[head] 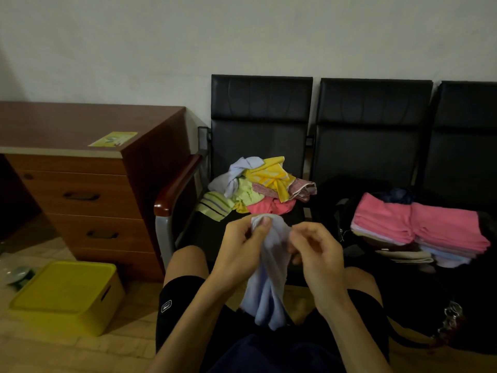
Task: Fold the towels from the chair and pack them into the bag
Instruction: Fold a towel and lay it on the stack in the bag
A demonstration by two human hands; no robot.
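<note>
Fingers (265, 223) of the left hand (242, 246) pinch the top edge of the pale towel (269, 292), which hangs long axis downward between both hands, while the right hand (317, 254) curls just beside that edge, its grip impossible to tell.

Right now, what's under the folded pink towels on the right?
Under the pink towels lie more folded pale towels, only edges showing. Beneath them sits the black bag; its inside is covered.

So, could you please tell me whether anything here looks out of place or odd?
Nothing really stands out: the towel pile on the chair is jumbled, simply unfolded, while the left hand and right hand hold a pale towel.
</note>
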